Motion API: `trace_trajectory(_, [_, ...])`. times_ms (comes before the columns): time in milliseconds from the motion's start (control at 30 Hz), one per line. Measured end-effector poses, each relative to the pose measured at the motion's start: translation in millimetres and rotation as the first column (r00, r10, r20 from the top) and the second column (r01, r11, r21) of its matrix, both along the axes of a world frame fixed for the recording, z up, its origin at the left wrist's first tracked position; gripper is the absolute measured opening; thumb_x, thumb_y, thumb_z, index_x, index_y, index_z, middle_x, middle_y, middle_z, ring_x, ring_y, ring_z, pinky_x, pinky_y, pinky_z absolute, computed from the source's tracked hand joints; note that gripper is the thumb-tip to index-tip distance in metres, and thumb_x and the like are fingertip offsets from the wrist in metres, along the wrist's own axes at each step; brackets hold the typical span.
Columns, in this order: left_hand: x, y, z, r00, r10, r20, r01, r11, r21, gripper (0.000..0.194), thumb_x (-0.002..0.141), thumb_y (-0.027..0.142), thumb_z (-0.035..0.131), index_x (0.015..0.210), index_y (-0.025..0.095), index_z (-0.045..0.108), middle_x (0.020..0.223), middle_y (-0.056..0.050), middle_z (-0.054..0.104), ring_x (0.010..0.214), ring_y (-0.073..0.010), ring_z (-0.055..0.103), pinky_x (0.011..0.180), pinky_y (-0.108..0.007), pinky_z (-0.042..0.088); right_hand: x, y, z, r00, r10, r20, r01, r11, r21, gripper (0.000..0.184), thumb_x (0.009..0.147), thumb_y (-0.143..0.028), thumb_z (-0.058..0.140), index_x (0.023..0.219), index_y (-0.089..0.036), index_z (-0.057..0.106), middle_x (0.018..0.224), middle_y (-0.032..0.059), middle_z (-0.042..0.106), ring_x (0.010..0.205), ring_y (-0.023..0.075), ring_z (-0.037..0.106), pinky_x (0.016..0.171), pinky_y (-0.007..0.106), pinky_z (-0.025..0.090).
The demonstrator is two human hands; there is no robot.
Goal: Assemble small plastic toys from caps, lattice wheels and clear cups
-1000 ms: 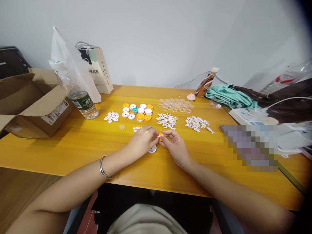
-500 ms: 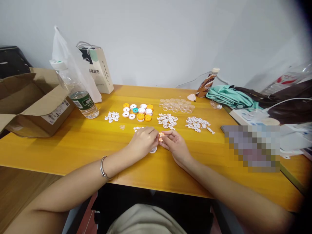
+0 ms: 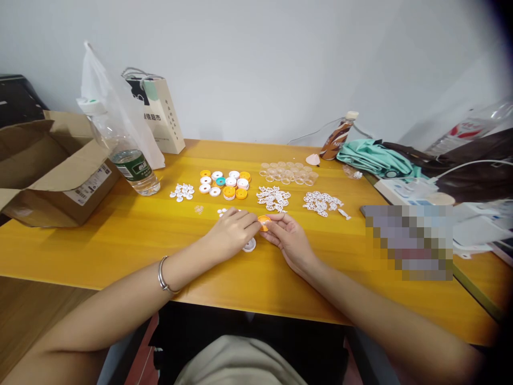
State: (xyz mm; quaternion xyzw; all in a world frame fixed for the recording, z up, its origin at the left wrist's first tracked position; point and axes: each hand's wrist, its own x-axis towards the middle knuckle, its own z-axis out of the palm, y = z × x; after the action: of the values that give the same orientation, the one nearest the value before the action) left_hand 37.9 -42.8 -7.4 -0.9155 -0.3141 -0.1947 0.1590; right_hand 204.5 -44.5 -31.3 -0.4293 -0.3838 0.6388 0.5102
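Observation:
Between my two hands is a small orange round plastic part point(image 3: 264, 222), dish-like, with something pale across its middle. My right hand point(image 3: 289, 236) pinches its right side between thumb and fingers. The fingers of my left hand point(image 3: 235, 231) are closed at its left edge; their tips are partly hidden. A white round part point(image 3: 249, 245) lies on the table just below my left hand, partly covered by it. Small white discs point(image 3: 223, 212) show behind that hand. Farther back sit several white, orange and teal round parts point(image 3: 229, 191), some of them stacked.
Clear plastic cups point(image 3: 289, 172), white openwork pieces point(image 3: 273, 198), more white pieces point(image 3: 323, 203), white knobs point(image 3: 183, 192) and tiny rings point(image 3: 199, 209) lie grouped. A water bottle point(image 3: 134, 166) and cardboard box point(image 3: 80, 187) stand left; a brown bottle point(image 3: 339, 138) and power strip point(image 3: 404, 198) are right.
My left hand has shifted slightly left, and more of the orange part shows, its face now turned upward. More of the white part beneath is visible. The whole view has moved a little.

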Motion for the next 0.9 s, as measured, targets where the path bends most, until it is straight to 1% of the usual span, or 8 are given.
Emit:
trace_trajectory(167, [-1,1,-1.1,1.0,0.002,-0.017,-0.002,1.0,0.002,0.02,0.09,0.017,0.039,0.095,0.014,0.059,0.087,-0.006,0.063,0.08,-0.0163,0.056,0.067,-0.028,0.035,0,0,1.0,1.0,0.001,-0.02,-0.002,1.0,-0.016,0.021,0.062,-0.028,0.073,0.076,-0.02,0.059,0.08,-0.0027,0.064,0.075,0.0085,0.06,0.078,0.026,0.051])
trace_trajectory(333, [-2,1,-1.6,0.996,-0.021,-0.082,0.021,1.0,0.005,0.02,0.089,0.017,0.041,0.091,0.014,0.06,0.091,-0.007,0.061,0.082,-0.0169,0.054,0.069,-0.029,0.035,2,0,0.7,0.999,0.003,-0.032,-0.004,1.0,-0.014,0.021,0.063,-0.027,0.072,0.078,-0.021,0.06,0.081,-0.0021,0.065,0.075,0.009,0.061,0.079,0.027,0.05])
trace_trajectory(500, [-3,0,0.5,0.994,-0.006,-0.107,0.008,1.0,0.016,0.019,0.089,0.016,0.041,0.089,0.013,0.06,0.091,-0.008,0.061,0.08,-0.0168,0.054,0.068,-0.03,0.035,4,1,0.5,0.998,0.047,-0.048,-0.047,0.999,-0.002,0.021,0.064,-0.028,0.072,0.08,-0.022,0.06,0.086,-0.002,0.066,0.079,0.0094,0.061,0.081,0.027,0.049])
trace_trajectory(600, [-5,1,0.4,0.995,0.006,-0.096,-0.001,0.999,0.046,0.019,0.09,0.017,0.04,0.091,0.013,0.059,0.09,-0.007,0.062,0.079,-0.0167,0.054,0.067,-0.03,0.035,6,2,1.9,0.993,0.108,-0.041,-0.106,0.994,0.034,0.028,0.062,-0.026,0.073,0.088,-0.025,0.061,0.093,-0.0021,0.065,0.084,0.0103,0.061,0.083,0.027,0.048])
trace_trajectory(700, [-7,2,-0.7,0.997,0.018,-0.072,-0.013,0.998,0.062,0.019,0.09,0.017,0.04,0.095,0.014,0.059,0.09,-0.007,0.063,0.08,-0.0169,0.055,0.067,-0.029,0.036,6,3,2.4,0.989,0.146,0.005,-0.146,0.984,0.1,0.038,0.06,-0.022,0.074,0.094,-0.027,0.06,0.094,-0.0018,0.064,0.084,0.011,0.06,0.082,0.026,0.047])
trace_trajectory(800, [-7,2,1.4,1.0,0.007,-0.006,-0.007,1.0,0.012,0.019,0.089,0.018,0.041,0.096,0.014,0.059,0.089,-0.007,0.063,0.081,-0.0168,0.056,0.069,-0.029,0.039,8,5,0.7,0.989,0.142,0.03,-0.145,0.982,0.118,0.036,0.06,-0.021,0.074,0.094,-0.025,0.06,0.092,-0.0013,0.065,0.083,0.0109,0.06,0.082,0.026,0.046])
trace_trajectory(833, [-8,2,3.6,0.999,0.006,0.044,-0.005,1.0,-0.027,0.019,0.089,0.018,0.041,0.096,0.014,0.059,0.088,-0.007,0.063,0.08,-0.0164,0.056,0.07,-0.029,0.04,9,6,-0.2,0.99,0.134,0.035,-0.137,0.984,0.112,0.036,0.06,-0.021,0.074,0.093,-0.025,0.06,0.091,-0.0011,0.065,0.083,0.0109,0.06,0.082,0.026,0.046])
trace_trajectory(900, [-10,1,10.1,0.985,0.028,0.172,0.0,0.987,-0.159,0.02,0.089,0.019,0.04,0.094,0.014,0.059,0.087,-0.006,0.062,0.08,-0.0146,0.056,0.071,-0.027,0.042,11,9,-2.0,0.992,0.112,0.049,-0.117,0.988,0.104,0.036,0.06,-0.021,0.074,0.093,-0.024,0.06,0.091,-0.0005,0.066,0.082,0.0111,0.06,0.082,0.027,0.045])
